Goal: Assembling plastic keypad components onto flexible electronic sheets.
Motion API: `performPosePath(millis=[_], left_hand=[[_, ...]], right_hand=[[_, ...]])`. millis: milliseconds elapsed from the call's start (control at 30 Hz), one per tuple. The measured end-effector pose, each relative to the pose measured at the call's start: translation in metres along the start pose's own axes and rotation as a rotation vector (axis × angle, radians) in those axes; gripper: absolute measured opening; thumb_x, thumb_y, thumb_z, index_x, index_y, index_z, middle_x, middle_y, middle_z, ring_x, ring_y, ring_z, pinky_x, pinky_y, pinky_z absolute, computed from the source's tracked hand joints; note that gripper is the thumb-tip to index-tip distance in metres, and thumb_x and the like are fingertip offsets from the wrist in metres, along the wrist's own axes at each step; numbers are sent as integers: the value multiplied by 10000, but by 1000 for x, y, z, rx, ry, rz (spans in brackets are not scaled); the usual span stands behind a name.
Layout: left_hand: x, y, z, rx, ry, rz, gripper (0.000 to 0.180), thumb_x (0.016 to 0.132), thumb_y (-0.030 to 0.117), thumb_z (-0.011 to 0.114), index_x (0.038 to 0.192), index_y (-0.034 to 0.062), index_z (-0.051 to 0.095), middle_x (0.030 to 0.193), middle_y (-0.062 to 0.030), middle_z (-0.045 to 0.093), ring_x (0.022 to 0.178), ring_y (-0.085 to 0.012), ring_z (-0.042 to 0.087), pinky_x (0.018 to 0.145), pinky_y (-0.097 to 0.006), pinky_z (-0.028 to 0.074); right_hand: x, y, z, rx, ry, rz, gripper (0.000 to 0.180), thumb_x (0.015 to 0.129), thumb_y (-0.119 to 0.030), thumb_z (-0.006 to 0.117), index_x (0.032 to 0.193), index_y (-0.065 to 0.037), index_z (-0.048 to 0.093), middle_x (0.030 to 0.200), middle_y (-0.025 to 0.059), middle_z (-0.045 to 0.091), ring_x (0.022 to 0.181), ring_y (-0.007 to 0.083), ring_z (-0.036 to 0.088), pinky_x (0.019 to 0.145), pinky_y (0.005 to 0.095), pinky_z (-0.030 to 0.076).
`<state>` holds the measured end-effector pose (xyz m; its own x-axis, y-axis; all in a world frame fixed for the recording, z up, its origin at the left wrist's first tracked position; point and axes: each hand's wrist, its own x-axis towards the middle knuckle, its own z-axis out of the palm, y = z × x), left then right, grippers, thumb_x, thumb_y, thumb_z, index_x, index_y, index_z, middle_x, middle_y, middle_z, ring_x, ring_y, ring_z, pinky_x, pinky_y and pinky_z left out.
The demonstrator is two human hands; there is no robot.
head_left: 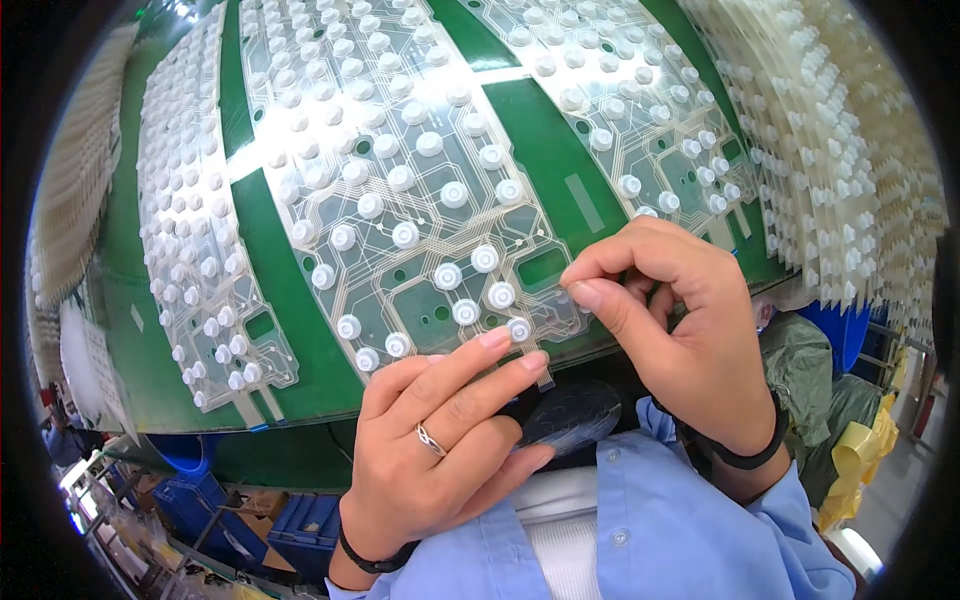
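A clear keyboard membrane sheet [420, 310] with silvery printed traces and rows of white rubber domes lies on the green work surface [535, 130] in front of me. My left hand [440, 440], a ring on one finger, rests at its near edge with fingers stretched out, the tips beside the lowest domes. Over the sheet's near right corner, my right hand [680, 320] pinches thumb and forefinger together. Whatever sits between those fingertips is too small or hidden to make out. Similar domed sheets lie to the left [215, 290] and to the right [635, 120].
Many domed sheets hang in dense stacks at the right [830, 170] and far left [80, 190]. Below the table's left side stand blue crates [300, 535]. A green plastic bag [800, 370] and yellow wrapping [862, 455] are by my right side.
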<state>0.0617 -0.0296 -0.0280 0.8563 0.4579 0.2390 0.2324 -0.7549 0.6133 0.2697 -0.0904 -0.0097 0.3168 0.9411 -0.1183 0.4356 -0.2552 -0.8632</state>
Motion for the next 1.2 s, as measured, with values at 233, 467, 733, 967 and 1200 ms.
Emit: performPosePath(millis=[233,467,733,967,1200], left_hand=[[2,7,3,108,-51,-4,286,737,332,773,699,136,569,1268,-49,662,1189,-284,568,857,-389,408],[2,8,3,94,-57,-18,282,726,320,778,704,137,565,1294,-46,648,1193,-296,554,875,-400,392],[2,9,3,78,-51,-30,282,721,309,784,687,131,568,1269,-57,664,1190,-299,553,887,-397,392],[5,11,2,59,-36,-38,256,704,267,787,670,114,584,1255,-72,673,1184,-306,562,900,-397,402],[-6,14,-6,-92,174,-135,236,710,234,805,661,107,611,1189,-88,700,1211,-315,554,943,-398,416]], right_hand=[[0,1,0,-10,-8,-25,94,830,23,680,914,-11,706,816,4,601,609,21,469,504,180,335],[-4,5,-6,8,-56,-121,228,807,72,666,1019,-7,695,863,31,610,622,37,493,527,182,368],[-9,6,3,-377,81,-332,276,772,-4,731,1043,-22,678,860,82,583,667,189,533,600,304,430],[4,15,13,-411,296,-331,310,797,-82,758,1085,-44,651,794,86,519,665,203,494,606,326,407],[-23,10,-3,-62,202,-343,246,800,16,699,1040,-27,669,902,119,650,738,239,608,642,327,478]])
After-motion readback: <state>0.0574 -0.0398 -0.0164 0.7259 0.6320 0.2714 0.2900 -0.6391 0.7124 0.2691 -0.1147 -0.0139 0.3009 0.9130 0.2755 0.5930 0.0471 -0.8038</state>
